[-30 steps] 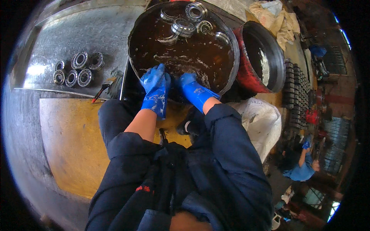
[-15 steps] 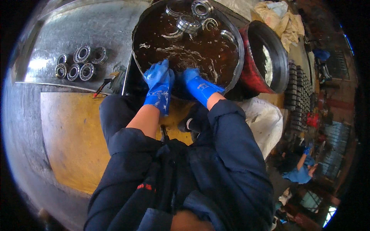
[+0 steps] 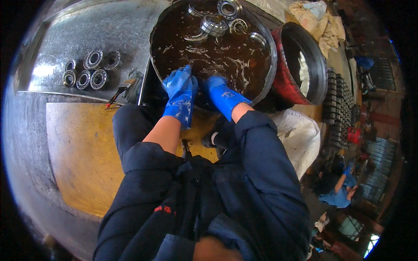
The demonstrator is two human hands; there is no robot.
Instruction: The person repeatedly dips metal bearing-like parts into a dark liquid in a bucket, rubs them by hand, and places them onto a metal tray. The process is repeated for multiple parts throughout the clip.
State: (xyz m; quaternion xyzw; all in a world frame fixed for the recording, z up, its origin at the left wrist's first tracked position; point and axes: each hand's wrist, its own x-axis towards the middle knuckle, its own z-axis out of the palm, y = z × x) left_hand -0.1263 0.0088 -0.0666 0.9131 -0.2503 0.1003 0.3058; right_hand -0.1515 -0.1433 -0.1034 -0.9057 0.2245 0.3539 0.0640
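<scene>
In the head view, the left hand [image 3: 178, 82], in a long blue glove, lay over the near side of a big round tub [image 3: 273, 61], its fingers bent forward and close together. The right hand [image 3: 217, 88], gloved alike, was just beside it, a small gap between the 2. Its fingertips were blurred and dim, and whether either hand pinched anything could not be told.

Dark brown liquid [image 3: 180, 54] with pale streaks filled the tub. At least 6 metal bearings [image 3: 214, 26] sat toward its far side, some partly sunk, well apart from the hands.

Left of the tub, 6 more bearings [image 3: 99, 79] were grouped on a metal tray [image 3: 124, 35]. A brush [image 3: 116, 95] with a red handle lay across the tray's near edge, above a yellow board [image 3: 82, 152].

To the right stood a red drum [image 3: 285, 77], with a white sack [image 3: 298, 139] nearer the person. Farther off, a co-worker [image 3: 336, 197] in a blue top reached out 1 gloved arm.
</scene>
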